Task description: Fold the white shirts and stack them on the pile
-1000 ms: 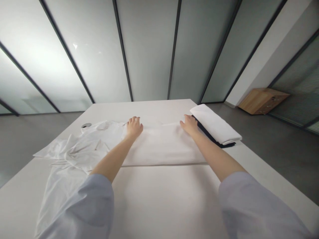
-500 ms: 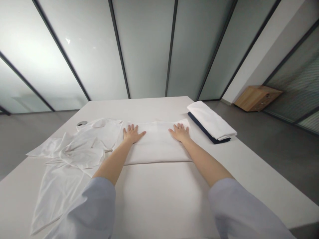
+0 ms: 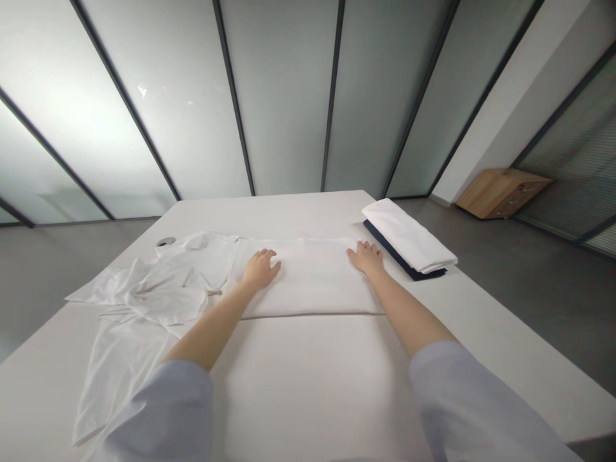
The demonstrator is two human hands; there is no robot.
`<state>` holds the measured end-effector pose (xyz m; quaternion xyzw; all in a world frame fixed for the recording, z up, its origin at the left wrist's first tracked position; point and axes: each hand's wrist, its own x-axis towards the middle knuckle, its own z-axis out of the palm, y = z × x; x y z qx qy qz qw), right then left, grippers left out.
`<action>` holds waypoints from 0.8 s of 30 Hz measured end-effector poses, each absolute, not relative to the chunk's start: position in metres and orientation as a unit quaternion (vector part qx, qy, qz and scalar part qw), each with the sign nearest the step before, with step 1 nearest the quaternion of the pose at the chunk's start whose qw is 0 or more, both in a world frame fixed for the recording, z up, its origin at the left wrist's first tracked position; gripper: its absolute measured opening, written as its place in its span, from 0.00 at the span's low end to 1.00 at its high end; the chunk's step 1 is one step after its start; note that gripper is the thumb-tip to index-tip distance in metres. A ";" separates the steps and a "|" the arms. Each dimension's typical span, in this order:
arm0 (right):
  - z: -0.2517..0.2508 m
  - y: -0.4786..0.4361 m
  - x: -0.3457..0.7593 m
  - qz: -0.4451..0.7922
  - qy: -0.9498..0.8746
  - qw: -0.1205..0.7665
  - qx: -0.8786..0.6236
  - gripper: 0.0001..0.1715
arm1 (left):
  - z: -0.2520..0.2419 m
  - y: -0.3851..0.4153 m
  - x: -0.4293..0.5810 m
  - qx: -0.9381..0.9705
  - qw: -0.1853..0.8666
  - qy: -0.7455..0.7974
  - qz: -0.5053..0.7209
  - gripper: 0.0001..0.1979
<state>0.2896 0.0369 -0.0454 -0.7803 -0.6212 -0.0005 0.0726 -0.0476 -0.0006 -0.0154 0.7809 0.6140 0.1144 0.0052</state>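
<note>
A white garment (image 3: pixel 312 282), folded into a flat, wide rectangle, lies across the middle of the table. Over its left part is my left hand (image 3: pixel 261 267), with fingers loosely bent and thumb apart, holding nothing; whether it touches the fabric I cannot tell. My right hand (image 3: pixel 367 257) rests at the garment's right edge with its fingers apart, also holding nothing. A crumpled white shirt (image 3: pixel 168 295) spreads to the left, meeting the folded garment's left side and partly hidden behind my left forearm.
To the right, a folded white cloth (image 3: pixel 409 237) lies on a folded dark navy cloth (image 3: pixel 385 253) near the table's edge. A small grey roll (image 3: pixel 166 242) sits at the back left of the white table (image 3: pixel 312 378). A wooden cabinet (image 3: pixel 503 192) stands beyond on the floor.
My right hand has slid rightward to the garment's edge. My left hand has moved slightly right and its fingers, flat and spread before, are now more bent. The view has shifted a little.
</note>
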 end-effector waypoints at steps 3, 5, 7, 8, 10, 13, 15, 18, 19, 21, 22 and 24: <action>-0.046 0.037 0.289 -0.032 -0.624 0.088 -0.776 0.35 | -0.014 -0.028 -0.026 0.794 0.079 0.600 0.059 0.27; -0.044 0.040 0.287 -0.048 -0.629 0.083 -0.771 0.33 | -0.015 -0.039 -0.013 0.794 0.098 0.600 0.013 0.31; -0.038 0.044 0.280 -0.054 -0.634 0.068 -0.769 0.32 | -0.015 -0.040 -0.003 0.782 0.101 0.615 -0.017 0.32; -0.033 0.046 0.274 -0.053 -0.637 0.061 -0.766 0.32 | -0.014 -0.036 0.002 0.772 0.103 0.627 -0.026 0.33; -0.021 0.048 0.254 -0.054 -0.654 0.059 -0.752 0.33 | -0.013 -0.022 0.011 0.752 0.116 0.648 -0.034 0.34; -0.004 0.045 0.213 -0.063 -0.699 0.087 -0.707 0.33 | -0.012 0.003 0.022 0.723 0.133 0.677 -0.035 0.35; 0.000 0.038 0.186 -0.060 -0.730 0.109 -0.672 0.32 | -0.016 0.013 0.027 0.716 0.127 0.686 -0.032 0.37; -0.008 0.024 0.158 0.004 -0.758 0.088 -0.646 0.29 | -0.027 0.013 0.027 0.729 0.088 0.679 -0.011 0.38; -0.013 0.018 0.154 0.028 -0.762 0.072 -0.642 0.28 | -0.031 0.009 0.026 0.737 0.070 0.672 0.001 0.38; -0.026 0.008 0.153 0.057 -0.765 0.048 -0.640 0.30 | -0.038 0.001 0.023 0.750 0.040 0.660 0.022 0.37; -0.031 0.004 0.154 0.060 -0.764 0.045 -0.641 0.31 | -0.040 -0.003 0.022 0.752 0.030 0.657 0.030 0.37; -0.038 -0.004 0.159 0.057 -0.761 0.046 -0.645 0.33 | -0.042 -0.007 0.019 0.754 0.025 0.655 0.036 0.38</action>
